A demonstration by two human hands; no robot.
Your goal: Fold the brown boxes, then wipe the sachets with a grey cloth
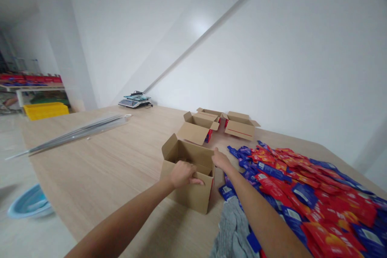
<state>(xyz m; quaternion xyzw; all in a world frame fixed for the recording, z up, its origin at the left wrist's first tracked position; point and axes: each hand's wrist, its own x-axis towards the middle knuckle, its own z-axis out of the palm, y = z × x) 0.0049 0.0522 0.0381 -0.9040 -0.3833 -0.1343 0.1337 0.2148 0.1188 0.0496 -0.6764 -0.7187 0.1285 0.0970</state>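
A brown cardboard box (190,195) stands on the table in front of me, its top open and one flap raised at the left. My left hand (183,174) is closed over the near wall, fingers reaching inside and thumb outside. At the box's right side, my right hand (221,159) pinches the upper edge near the far corner. Just right of the box spreads a large pile of red and blue packets (302,193). Grey knitted gloves (231,225) lie below my right forearm.
Behind the box are three more open boxes, including one on the right (240,129). A scale (135,100) sits at the table's far edge. Long thin rods in plastic (84,131) lie on the left. A blue basin (30,203) and a yellow crate (46,111) stand beyond the table.
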